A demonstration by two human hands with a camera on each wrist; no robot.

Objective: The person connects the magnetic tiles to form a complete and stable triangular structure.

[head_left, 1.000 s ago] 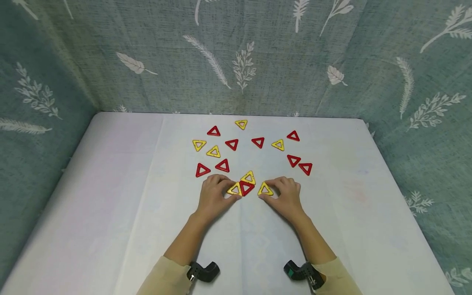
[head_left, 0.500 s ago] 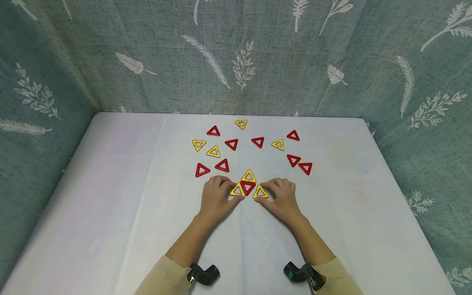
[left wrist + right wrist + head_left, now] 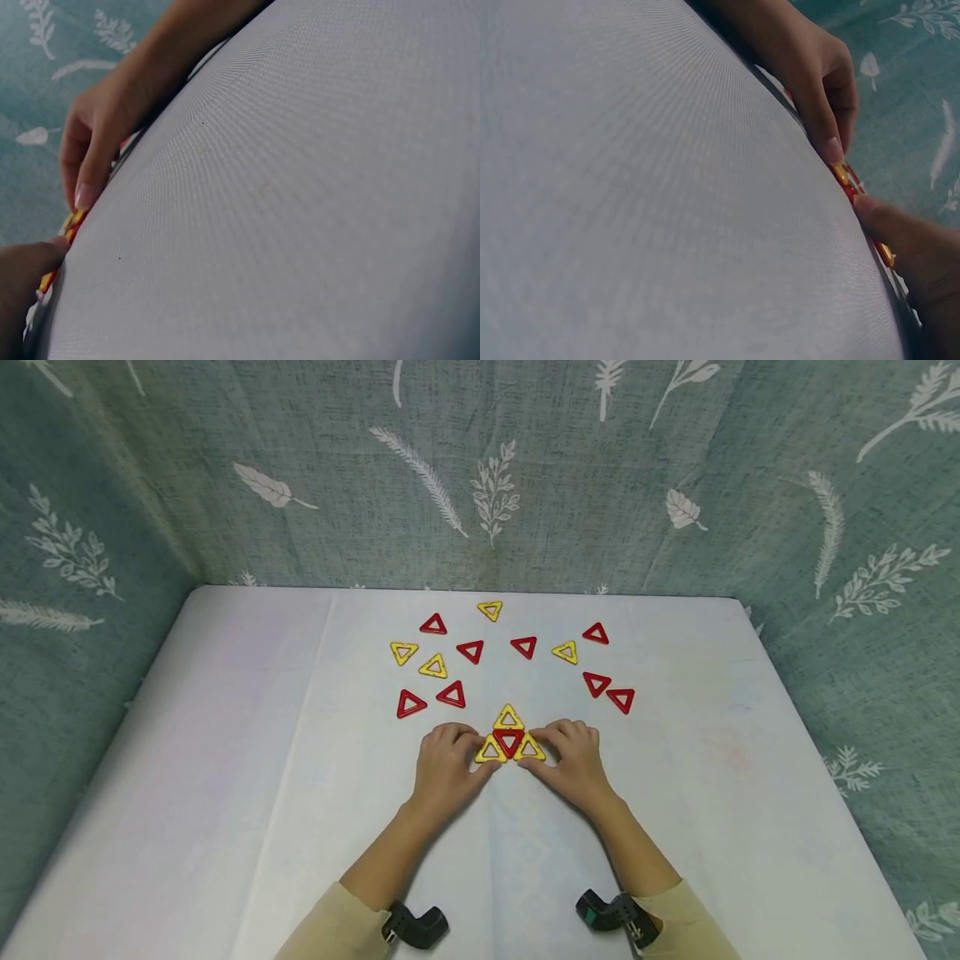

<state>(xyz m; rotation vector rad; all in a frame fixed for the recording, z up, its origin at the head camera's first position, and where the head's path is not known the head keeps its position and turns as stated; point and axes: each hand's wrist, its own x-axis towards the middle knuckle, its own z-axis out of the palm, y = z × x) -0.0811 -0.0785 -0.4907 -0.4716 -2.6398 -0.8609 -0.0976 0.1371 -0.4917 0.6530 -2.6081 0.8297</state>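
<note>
While a red triangle (image 3: 509,752) is sitting point-down on the table (image 3: 180,777), the top yellow triangle (image 3: 508,726) is lying against its far edge. Left hand (image 3: 447,764) is pinching the left yellow triangle (image 3: 490,760), right hand (image 3: 573,760) the right yellow triangle (image 3: 530,757), both grips narrow, both pieces flanking red. Loose red triangles (image 3: 413,711) and loose yellow triangles (image 3: 432,674) are lying scattered farther back. Leaf-print cloth (image 3: 337,543) is hanging behind.
</note>
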